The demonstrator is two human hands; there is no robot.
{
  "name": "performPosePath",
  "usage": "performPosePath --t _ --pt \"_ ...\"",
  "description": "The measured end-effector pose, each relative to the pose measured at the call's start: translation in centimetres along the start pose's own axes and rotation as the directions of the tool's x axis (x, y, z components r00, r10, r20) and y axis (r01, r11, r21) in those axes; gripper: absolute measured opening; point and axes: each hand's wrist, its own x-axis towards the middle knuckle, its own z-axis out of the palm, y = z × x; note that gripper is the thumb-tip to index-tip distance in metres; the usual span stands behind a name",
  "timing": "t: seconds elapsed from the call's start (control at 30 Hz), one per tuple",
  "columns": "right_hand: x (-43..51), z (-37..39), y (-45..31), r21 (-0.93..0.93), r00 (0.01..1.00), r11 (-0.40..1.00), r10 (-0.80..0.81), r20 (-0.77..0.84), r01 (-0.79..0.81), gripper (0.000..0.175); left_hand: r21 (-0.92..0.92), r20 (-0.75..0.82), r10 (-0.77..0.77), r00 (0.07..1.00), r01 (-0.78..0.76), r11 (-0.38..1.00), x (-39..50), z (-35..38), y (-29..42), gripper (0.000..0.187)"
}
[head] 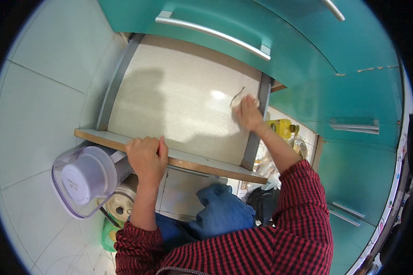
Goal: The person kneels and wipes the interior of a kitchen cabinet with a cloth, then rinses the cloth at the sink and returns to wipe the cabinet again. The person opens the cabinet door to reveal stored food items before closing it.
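A pulled-out drawer (pixel 189 99) with a pale bottom and grey metal sides lies before me, under a teal drawer front with a long metal handle (pixel 213 33). My left hand (pixel 146 154) grips the top edge of the drawer's front panel (pixel 206 163), fingers curled over it. Inside the drawer, near its right side, my right hand (pixel 249 113) presses a whitish cloth (pixel 238 98) against the bottom. The hand covers part of the cloth. Shadows fall across the left and lower parts of the drawer bottom.
Below the drawer's left corner are a lilac plastic container (pixel 89 175), a metal pot or lid (pixel 118 206) and a green object (pixel 108 235). At right stand a yellow bottle (pixel 280 128), plastic bags and a black bag (pixel 263 204). Teal cabinets (pixel 358 165) and a tiled wall (pixel 38 123) flank the drawer.
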Motion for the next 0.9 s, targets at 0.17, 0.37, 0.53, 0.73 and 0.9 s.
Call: performPosePath --t 0.17,0.37,0.53,0.73,0.9 --pt "11.7 -2.7 4.9 -0.212 0.952 0.959 0.124 -0.280 -0.188 0.058 -0.047 -0.018 0.007 1.000 -0.008 0.999 -0.1 0.4 0.5 0.029" --pt "4.3 4.5 1.0 -0.415 0.634 0.898 -0.237 -0.736 -0.147 0.054 0.009 0.001 -0.007 1.000 0.007 1.000 -0.1 -0.1 -0.1 0.029" --pt "11.5 -4.1 3.6 -0.051 0.908 0.973 0.190 -0.374 -0.225 0.064 -0.010 0.027 0.002 1.000 -0.001 1.000 0.2 0.4 0.6 0.029" --pt "5.0 0.2 -1.4 -0.195 0.947 0.970 0.078 -0.313 -0.144 0.068 0.044 0.029 -0.012 1.000 0.011 0.999 0.1 -0.4 -0.2 0.029" --pt "12.1 -1.5 -0.7 0.071 0.925 0.993 0.116 -0.362 -0.096 0.057 -0.021 0.004 -0.008 1.000 0.008 1.000 0.6 0.0 0.4 0.029"
